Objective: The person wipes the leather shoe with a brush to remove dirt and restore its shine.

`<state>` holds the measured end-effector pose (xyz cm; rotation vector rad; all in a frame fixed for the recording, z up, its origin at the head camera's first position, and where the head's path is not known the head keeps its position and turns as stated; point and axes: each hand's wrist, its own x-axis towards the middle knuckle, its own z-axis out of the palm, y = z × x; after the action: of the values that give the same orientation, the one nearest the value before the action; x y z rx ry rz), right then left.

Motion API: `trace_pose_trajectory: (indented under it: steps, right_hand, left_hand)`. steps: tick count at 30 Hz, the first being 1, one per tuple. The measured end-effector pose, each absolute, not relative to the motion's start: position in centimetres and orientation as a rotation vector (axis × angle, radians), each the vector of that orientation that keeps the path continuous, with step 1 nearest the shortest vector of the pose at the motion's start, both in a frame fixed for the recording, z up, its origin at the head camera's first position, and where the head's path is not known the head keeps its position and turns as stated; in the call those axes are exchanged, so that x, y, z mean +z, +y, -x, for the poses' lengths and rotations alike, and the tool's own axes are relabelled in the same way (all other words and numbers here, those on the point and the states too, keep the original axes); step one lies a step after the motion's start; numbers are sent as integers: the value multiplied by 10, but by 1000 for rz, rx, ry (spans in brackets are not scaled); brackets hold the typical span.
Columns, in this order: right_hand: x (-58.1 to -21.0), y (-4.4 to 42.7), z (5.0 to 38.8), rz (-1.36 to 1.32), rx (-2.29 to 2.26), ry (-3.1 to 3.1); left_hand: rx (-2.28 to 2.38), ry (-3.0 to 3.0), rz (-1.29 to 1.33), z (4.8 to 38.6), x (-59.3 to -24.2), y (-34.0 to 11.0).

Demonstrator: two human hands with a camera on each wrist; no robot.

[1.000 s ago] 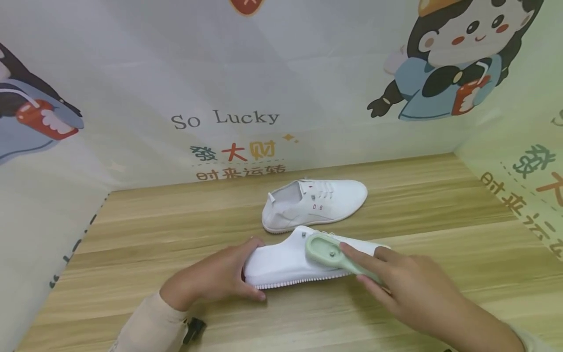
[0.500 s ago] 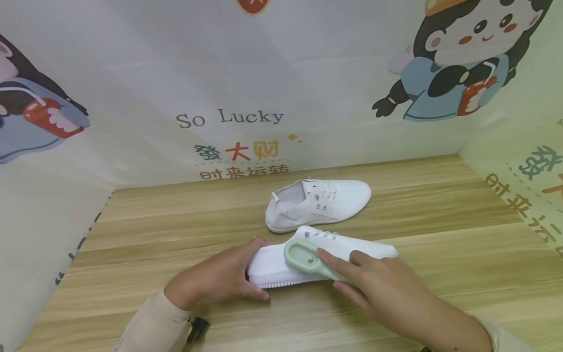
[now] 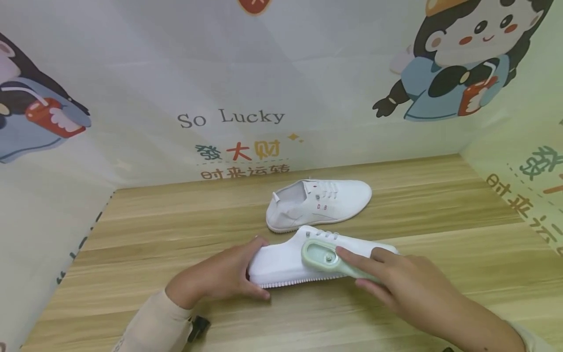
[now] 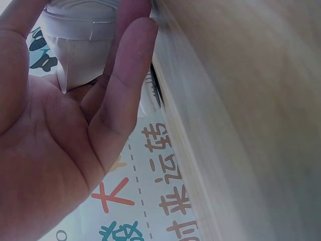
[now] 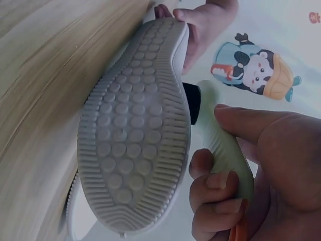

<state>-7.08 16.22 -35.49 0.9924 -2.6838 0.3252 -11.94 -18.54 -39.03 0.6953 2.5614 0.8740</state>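
At desk [image 3: 176, 215], left hand [image 3: 222, 275] is gripping white shoe [image 3: 286, 264] by heel [image 3: 260, 266], right hand [image 3: 415, 288] green brush [image 3: 336, 264]; shoe likely light, pliable, best held there.

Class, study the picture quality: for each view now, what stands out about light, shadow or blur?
Head: the held white sneaker looks bright, with a soft shadow below it on the wooden tabletop; left wrist: the tabletop is smeared and hazy, the left hand dim; right wrist: the sneaker's studded sole sits in shade against a brighter printed backdrop.
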Motion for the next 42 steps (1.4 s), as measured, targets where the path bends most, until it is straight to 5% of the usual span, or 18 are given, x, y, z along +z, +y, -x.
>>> trace_pose_trajectory:
  steps: [20, 42]
  right_hand:
    - [-344, 197, 75, -807, 381, -2855]
    - [-369, 157, 74, -1006, 391, -2562]
  left_hand:
    - [837, 2588, -705, 118, -388, -185]
    - [862, 2563, -691, 117, -389, -187]
